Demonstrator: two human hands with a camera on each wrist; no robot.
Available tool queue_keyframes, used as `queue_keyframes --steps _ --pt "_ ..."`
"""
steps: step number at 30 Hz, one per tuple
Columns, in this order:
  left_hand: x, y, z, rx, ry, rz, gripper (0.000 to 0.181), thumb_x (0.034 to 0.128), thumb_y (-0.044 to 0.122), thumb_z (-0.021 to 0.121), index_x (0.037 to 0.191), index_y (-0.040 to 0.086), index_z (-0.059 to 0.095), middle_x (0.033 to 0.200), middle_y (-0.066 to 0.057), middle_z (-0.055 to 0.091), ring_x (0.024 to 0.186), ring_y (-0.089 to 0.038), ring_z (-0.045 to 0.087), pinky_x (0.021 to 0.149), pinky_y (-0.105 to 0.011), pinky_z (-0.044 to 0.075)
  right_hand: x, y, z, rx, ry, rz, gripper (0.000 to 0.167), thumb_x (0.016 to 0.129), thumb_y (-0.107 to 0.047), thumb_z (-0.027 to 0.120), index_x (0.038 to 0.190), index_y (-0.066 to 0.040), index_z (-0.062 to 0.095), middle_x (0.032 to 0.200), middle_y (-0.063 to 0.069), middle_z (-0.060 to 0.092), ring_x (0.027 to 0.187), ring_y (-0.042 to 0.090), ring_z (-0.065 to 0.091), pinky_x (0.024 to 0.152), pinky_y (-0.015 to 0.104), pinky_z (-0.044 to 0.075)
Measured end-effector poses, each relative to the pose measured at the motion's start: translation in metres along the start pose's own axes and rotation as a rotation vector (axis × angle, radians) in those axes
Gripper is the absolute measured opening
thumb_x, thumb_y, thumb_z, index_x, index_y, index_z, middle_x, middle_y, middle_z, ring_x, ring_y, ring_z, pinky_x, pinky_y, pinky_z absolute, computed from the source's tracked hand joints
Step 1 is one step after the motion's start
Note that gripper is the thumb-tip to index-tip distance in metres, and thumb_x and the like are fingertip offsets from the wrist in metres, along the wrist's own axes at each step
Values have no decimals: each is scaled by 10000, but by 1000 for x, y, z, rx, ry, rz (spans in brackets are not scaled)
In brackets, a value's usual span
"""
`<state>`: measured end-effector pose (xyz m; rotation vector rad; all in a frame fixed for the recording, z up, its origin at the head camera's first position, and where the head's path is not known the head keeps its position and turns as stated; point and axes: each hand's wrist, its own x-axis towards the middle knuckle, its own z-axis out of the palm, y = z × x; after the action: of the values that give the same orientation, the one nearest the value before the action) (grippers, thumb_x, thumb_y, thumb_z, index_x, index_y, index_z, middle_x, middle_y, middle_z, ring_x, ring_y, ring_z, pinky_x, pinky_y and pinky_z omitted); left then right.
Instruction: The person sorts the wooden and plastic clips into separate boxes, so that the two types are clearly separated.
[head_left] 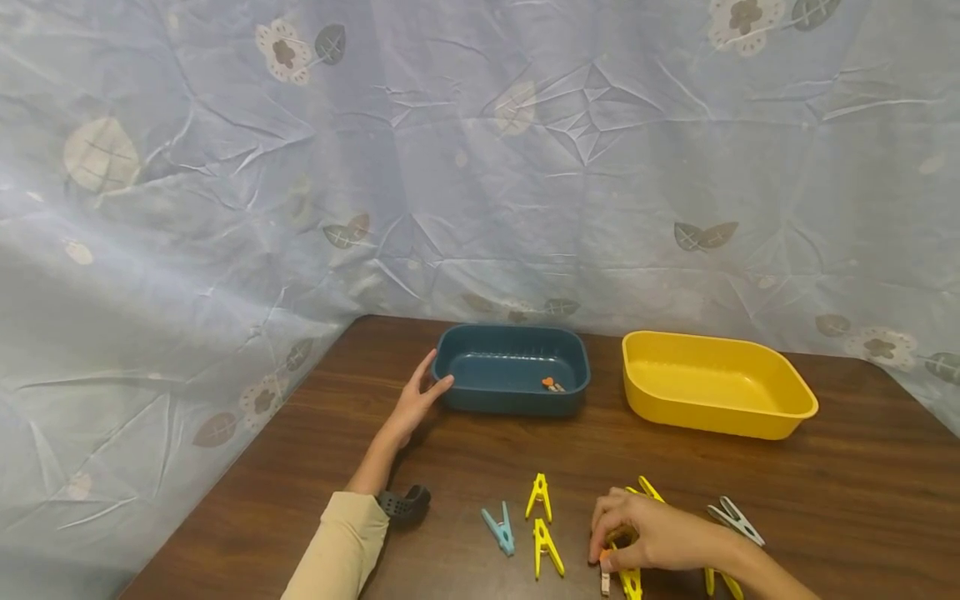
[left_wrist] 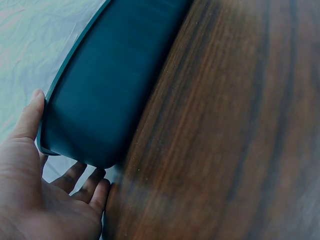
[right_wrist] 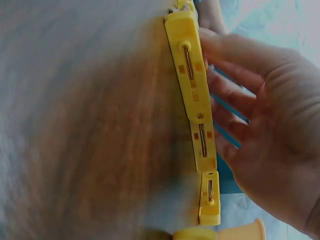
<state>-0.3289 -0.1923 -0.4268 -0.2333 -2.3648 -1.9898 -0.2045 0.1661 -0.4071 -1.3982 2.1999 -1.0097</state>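
My right hand [head_left: 660, 533] reaches down to the near part of the table and pinches a small wooden clothespin with an orange top [head_left: 605, 581] between thumb and fingertips. Yellow clothespins [right_wrist: 190, 70] lie close beside that hand, partly covered by it in the head view. The left hand [head_left: 414, 406] rests against the left end of a dark blue basin [head_left: 510, 404], fingers extended. In the left wrist view its thumb [left_wrist: 31, 117] touches the rim while the other fingers reach along the basin's end. Small clothespins with an orange top [head_left: 553, 385] lie inside the basin.
A yellow basin [head_left: 708, 414] stands right of the blue one. Left of the right hand lie two yellow clothespins [head_left: 546, 548] and a light blue clothespin [head_left: 500, 530]. A grey clothespin [head_left: 737, 522] lies to its right. Patterned cloth [head_left: 480, 167] hangs behind the table.
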Motion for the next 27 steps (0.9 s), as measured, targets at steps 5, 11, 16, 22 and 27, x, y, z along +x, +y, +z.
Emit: queue_keyframes --steps 5,11,16,22,27 --pt "1 0 0 2 14 -5 739 868 396 621 1469 252 216 1461 -207 207 1320 -371 200 1026 -511 216 2 5 2 -65 107 65 89 882 -291 618 913 -229 674 872 -165 534 798 51 473 657 227 439" --pt "2 -2 0 8 16 4 745 863 404 622 1468 240 219 1451 -211 229 1310 -378 226 1020 -509 235 3 4 1 -119 129 68 121 864 -320 641 962 -250 657 905 -157 533 809 51 479 666 236 438" --pt "2 -2 1 4 16 13 743 870 385 621 1470 217 216 1442 -223 242 1304 -385 233 1017 -512 239 1 3 -1 -122 73 -12 201 832 -202 685 1021 -254 642 988 -140 536 899 78 460 742 268 424" --pt "3 -2 1 1 24 9 739 870 371 626 1469 213 223 1441 -232 241 1304 -394 230 1018 -507 239 3 5 -1 -116 72 -12 211 827 -116 668 990 -248 646 943 -147 535 828 49 470 689 225 432" --pt "2 -2 1 2 20 4 738 863 393 627 1466 243 228 1448 -224 226 1308 -390 222 1022 -501 236 4 6 -1 -116 95 24 130 849 -159 662 960 -227 653 900 -160 533 790 30 484 652 220 449"
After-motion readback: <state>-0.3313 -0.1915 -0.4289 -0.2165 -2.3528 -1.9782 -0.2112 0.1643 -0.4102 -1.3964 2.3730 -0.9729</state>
